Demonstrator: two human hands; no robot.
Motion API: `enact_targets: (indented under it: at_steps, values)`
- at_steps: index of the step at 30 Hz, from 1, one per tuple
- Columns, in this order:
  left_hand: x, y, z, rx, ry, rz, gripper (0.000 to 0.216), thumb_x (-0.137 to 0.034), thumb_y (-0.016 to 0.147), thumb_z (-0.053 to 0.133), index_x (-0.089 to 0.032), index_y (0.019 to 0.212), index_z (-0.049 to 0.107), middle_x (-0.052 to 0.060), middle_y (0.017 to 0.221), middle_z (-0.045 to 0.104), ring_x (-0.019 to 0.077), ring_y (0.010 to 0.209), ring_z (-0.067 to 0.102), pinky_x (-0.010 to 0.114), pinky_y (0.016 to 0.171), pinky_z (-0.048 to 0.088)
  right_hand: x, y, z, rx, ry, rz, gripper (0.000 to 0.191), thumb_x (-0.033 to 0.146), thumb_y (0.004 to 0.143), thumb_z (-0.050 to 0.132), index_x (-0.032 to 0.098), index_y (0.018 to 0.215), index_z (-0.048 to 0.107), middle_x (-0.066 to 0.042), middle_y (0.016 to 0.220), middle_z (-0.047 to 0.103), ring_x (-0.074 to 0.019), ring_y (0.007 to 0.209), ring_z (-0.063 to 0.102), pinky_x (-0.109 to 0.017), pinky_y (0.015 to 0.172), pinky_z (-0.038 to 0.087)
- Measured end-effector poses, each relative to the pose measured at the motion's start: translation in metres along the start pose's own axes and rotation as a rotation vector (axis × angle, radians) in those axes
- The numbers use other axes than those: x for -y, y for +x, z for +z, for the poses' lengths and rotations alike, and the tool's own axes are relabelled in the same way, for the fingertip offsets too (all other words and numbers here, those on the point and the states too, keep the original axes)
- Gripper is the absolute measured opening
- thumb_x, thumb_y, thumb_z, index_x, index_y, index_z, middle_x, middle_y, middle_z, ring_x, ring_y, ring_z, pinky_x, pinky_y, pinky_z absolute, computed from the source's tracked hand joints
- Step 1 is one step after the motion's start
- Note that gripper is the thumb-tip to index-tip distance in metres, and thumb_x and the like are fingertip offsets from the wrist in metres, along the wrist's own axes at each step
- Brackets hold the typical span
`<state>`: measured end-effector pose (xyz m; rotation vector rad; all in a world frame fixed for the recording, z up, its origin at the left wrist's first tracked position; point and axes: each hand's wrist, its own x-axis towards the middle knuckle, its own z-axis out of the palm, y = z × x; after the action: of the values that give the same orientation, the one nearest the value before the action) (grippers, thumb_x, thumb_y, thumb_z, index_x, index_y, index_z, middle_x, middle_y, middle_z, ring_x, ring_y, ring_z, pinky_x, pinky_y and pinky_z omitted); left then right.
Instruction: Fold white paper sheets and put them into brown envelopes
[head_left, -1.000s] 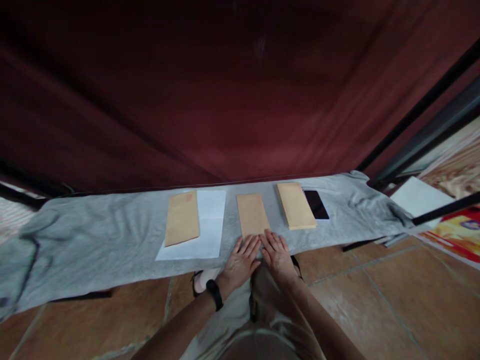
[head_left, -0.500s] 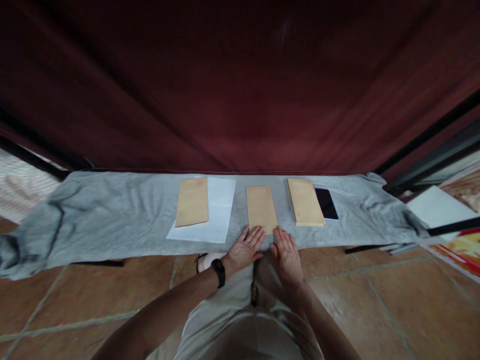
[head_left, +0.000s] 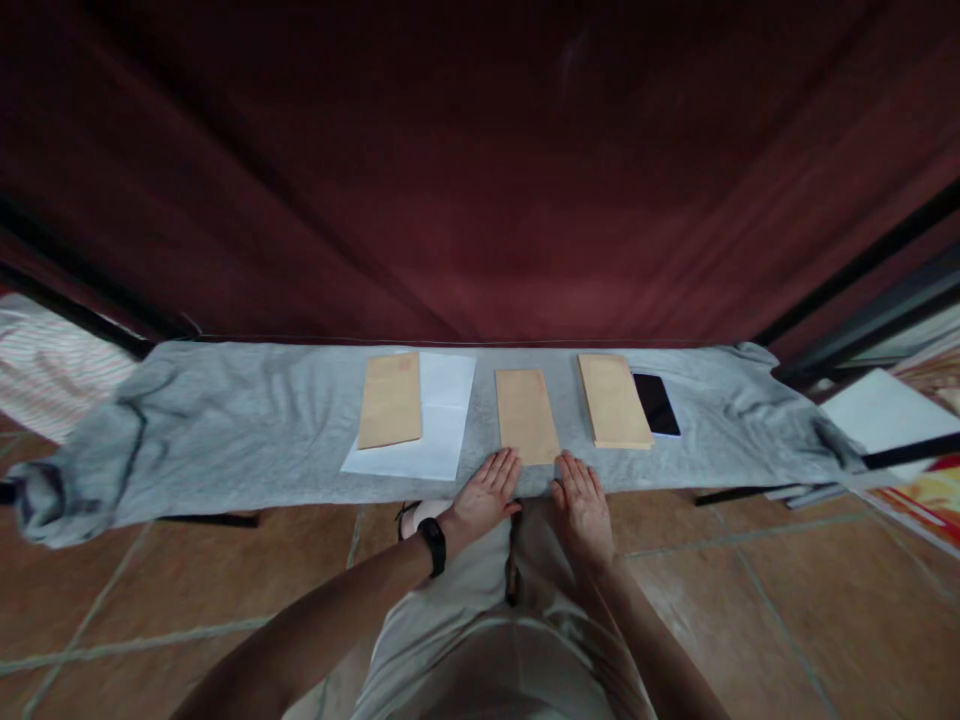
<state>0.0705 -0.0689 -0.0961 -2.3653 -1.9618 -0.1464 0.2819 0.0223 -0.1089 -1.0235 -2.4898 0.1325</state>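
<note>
A tan paper envelope point(head_left: 526, 415) lies flat in the middle of the narrow cloth-covered table. My left hand point(head_left: 486, 490), with a black band on its wrist, rests palm down at the envelope's near left corner, fingers stretched out. My right hand point(head_left: 583, 505) lies flat by the near right corner, its fingers extended too. Neither hand grips anything. To the right sits a stack of tan envelopes point(head_left: 615, 400). On the left another tan envelope point(head_left: 390, 400) partly covers a sheet of white paper point(head_left: 448, 420).
A dark-screened phone point(head_left: 657, 404) lies beside the right stack. Grey cloth point(head_left: 247, 420) drapes over the table, wrinkled at both ends. A dark red curtain point(head_left: 480, 200) hangs behind, with black metal bars at both sides. White board and printed sheets point(head_left: 889, 420) are at the far right.
Both hands have shifted slightly outward from the envelope's near edge, fingers still stretched out. The whole view has moved a little; the envelopes, paper and phone keep their places on the cloth.
</note>
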Motion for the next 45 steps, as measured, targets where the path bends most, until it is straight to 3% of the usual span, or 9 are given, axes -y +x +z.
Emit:
enact_targets:
  at_steps: [10,14,22,27,31,34,37,41,45]
  values:
    - [0.001,-0.012,0.009,-0.126,-0.041,-0.085,0.079,-0.035,0.095,0.055,-0.006,0.157,0.016,0.021,0.161,0.026,0.0295,0.151,0.021,0.047,0.120,0.030,0.008,0.028,-0.003,-0.031,0.120,0.236,0.036,0.022,0.099,0.041,0.018,0.129,0.061,-0.013,0.132,0.063,-0.0284,0.120,0.055,-0.046,0.103,0.042]
    - [0.004,-0.013,0.012,-0.168,-0.054,-0.084,0.076,-0.035,0.096,0.050,-0.010,0.158,0.014,0.019,0.161,0.029,0.0276,0.150,0.026,0.047,0.119,0.032,0.007,0.048,-0.004,-0.094,0.509,0.442,0.022,0.024,0.090,0.052,0.019,0.102,0.069,-0.013,0.111,0.066,-0.0277,0.108,0.058,-0.046,0.100,0.044]
    - [-0.003,-0.004,-0.005,-0.222,-0.089,-0.160,0.052,-0.036,0.099,0.045,-0.010,0.144,0.045,0.018,0.148,0.052,0.0288,0.138,0.047,0.046,0.111,0.042,0.011,0.072,0.003,-0.158,1.015,0.697,0.037,0.058,0.078,0.060,0.022,0.087,0.058,-0.001,0.071,0.063,-0.0194,0.065,0.062,-0.035,0.062,0.055]
    - [-0.016,0.025,-0.029,-0.246,-0.068,-0.314,0.047,-0.028,0.099,0.043,-0.011,0.143,0.047,0.017,0.134,0.062,0.0297,0.119,0.061,0.045,0.100,0.049,0.034,0.082,-0.003,-0.189,1.206,0.725,0.041,0.062,0.076,0.062,0.023,0.085,0.057,0.000,0.070,0.064,-0.0171,0.061,0.062,-0.030,0.055,0.055]
    - [-0.018,0.052,-0.054,-0.227,-0.087,-0.386,0.050,-0.020,0.096,0.047,-0.013,0.146,0.046,0.016,0.124,0.067,0.0263,0.105,0.067,0.035,0.085,0.054,0.050,0.087,-0.023,-0.169,1.231,0.568,0.030,0.050,0.082,0.062,0.021,0.090,0.066,-0.002,0.079,0.069,-0.0170,0.069,0.065,-0.029,0.065,0.055]
    - [-0.012,0.064,-0.068,-0.274,-0.284,-0.463,0.045,-0.015,0.096,0.043,-0.014,0.140,0.052,0.015,0.124,0.067,0.0229,0.098,0.070,0.031,0.076,0.054,0.056,0.089,-0.039,-0.141,1.180,0.439,0.030,0.045,0.090,0.057,0.021,0.101,0.070,-0.003,0.091,0.073,-0.0188,0.083,0.068,-0.032,0.079,0.054]
    - [-0.005,0.068,-0.074,-0.417,-0.717,-0.663,0.039,-0.034,0.101,0.038,-0.012,0.120,0.064,0.016,0.106,0.073,0.0233,0.086,0.071,0.031,0.068,0.055,0.056,0.084,-0.042,-0.182,1.160,0.481,0.036,0.050,0.092,0.053,0.022,0.109,0.068,-0.006,0.106,0.073,-0.0210,0.096,0.067,-0.034,0.086,0.054]
    - [-0.011,0.065,-0.070,-0.599,-1.418,-0.927,0.052,-0.060,0.094,0.046,-0.015,0.113,0.064,0.012,0.100,0.075,0.0208,0.076,0.071,0.028,0.057,0.055,0.056,0.070,-0.024,-0.130,1.257,0.726,0.051,0.064,0.084,0.057,0.020,0.107,0.066,-0.008,0.099,0.072,-0.0216,0.084,0.068,-0.032,0.071,0.057]
    - [-0.034,0.063,-0.052,-0.630,-1.792,-1.009,0.045,-0.059,0.085,0.063,-0.017,0.103,0.065,0.012,0.109,0.074,0.0208,0.090,0.074,0.030,0.073,0.060,0.059,0.060,-0.009,0.032,1.461,0.796,0.054,0.071,0.074,0.063,0.020,0.093,0.065,-0.004,0.081,0.069,-0.0179,0.066,0.065,-0.029,0.058,0.055]
